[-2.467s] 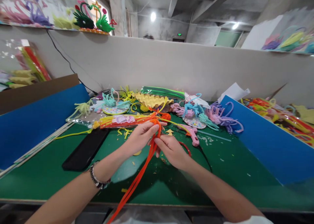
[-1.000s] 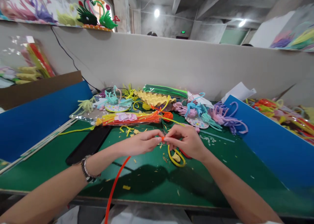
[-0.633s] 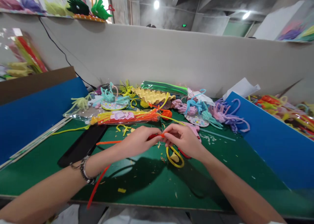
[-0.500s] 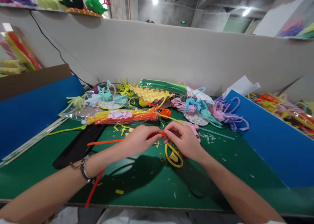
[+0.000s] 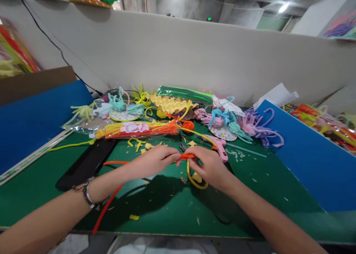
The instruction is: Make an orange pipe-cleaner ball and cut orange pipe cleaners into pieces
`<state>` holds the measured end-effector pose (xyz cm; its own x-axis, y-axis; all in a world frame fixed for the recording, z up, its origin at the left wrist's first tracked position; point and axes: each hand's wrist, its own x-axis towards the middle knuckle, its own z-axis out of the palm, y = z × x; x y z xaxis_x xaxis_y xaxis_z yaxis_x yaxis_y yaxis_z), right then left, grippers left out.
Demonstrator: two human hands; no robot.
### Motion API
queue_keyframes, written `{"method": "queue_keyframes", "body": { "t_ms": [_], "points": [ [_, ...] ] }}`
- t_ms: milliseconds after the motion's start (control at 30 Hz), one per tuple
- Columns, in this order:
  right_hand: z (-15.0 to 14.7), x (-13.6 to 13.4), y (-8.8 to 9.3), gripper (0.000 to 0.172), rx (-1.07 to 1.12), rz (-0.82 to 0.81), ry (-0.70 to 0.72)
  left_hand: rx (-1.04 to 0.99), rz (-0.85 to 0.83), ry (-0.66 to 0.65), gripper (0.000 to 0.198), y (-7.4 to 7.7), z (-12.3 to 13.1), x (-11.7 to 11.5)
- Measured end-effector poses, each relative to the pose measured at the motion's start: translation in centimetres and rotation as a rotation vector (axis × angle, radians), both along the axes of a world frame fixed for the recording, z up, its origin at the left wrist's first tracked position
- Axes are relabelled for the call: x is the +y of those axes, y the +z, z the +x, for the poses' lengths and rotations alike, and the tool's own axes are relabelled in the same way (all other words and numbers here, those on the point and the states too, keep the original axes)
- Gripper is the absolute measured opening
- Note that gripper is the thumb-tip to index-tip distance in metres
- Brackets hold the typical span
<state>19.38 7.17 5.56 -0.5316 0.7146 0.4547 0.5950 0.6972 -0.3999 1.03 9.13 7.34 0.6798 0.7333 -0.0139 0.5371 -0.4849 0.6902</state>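
Observation:
My left hand and my right hand meet over the green table, both pinched on an orange pipe cleaner. A short folded stretch of it runs between my fingertips. Its long tails trail left and down under my left forearm toward the table's front edge. A yellow pipe cleaner loop lies on the table just under my right hand.
A pink glue gun lies behind my right hand. A bag of orange and yellow pipe cleaners and pastel craft pieces crowd the back. A black flat object lies at left. Blue boards flank both sides.
The pipe cleaner, held upright in a bundle 2.5 s ago, now lies level between my fingertips. Its tails swung left across the table. My view tilted down slightly.

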Motion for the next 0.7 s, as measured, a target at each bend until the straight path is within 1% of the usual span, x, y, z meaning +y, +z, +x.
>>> {"method": "queue_keyframes", "body": {
  "t_ms": [67, 133, 167, 233, 300, 367, 433, 500, 533, 600, 700],
  "points": [
    [-0.2, -0.7, -0.1, 0.018, -0.152, 0.212, 0.024, 0.078, 0.094, -0.008, 0.031, -0.3, 0.1, -0.4],
    [-0.5, -1.2, -0.2, 0.019, -0.277, 0.330, -0.009, 0.164, 0.186, -0.011, 0.030, -0.5, 0.3, -1.0],
    [-0.7, -1.5, -0.2, 0.020, -0.336, 0.369, -0.031, 0.203, 0.220, -0.010, 0.031, -0.6, 0.4, -1.3],
    [-0.8, -1.7, -0.1, 0.028, -0.443, 0.433, -0.050, 0.262, 0.265, -0.009, 0.033, -0.6, 0.6, -1.8],
    [-0.8, -1.8, -0.1, 0.037, -0.503, 0.480, -0.014, 0.310, 0.300, -0.023, 0.032, -0.3, 0.6, -2.2],
    [-0.7, -2.0, 0.1, 0.042, -0.498, 0.471, 0.054, 0.333, 0.319, -0.077, 0.031, 0.1, 0.2, -2.7],
    [-0.5, -2.5, 0.3, 0.044, -0.450, 0.395, 0.152, 0.311, 0.310, -0.176, 0.029, 0.6, -0.3, -3.4],
    [-0.3, -3.2, 0.7, 0.043, -0.404, 0.236, 0.270, 0.266, 0.307, -0.283, 0.029, 0.9, -0.9, -4.3],
    [-0.2, -3.6, 1.0, 0.043, -0.389, 0.142, 0.325, 0.251, 0.335, -0.331, 0.028, 1.0, -1.1, -4.9],
    [0.0, -4.4, 1.5, 0.042, -0.376, -0.040, 0.402, 0.261, 0.466, -0.392, 0.025, 1.0, -1.4, -5.9],
    [0.5, -5.2, 2.1, 0.039, -0.369, -0.248, 0.421, 0.306, 0.671, -0.433, 0.024, 0.8, -1.6, -7.2]
  ]
}}
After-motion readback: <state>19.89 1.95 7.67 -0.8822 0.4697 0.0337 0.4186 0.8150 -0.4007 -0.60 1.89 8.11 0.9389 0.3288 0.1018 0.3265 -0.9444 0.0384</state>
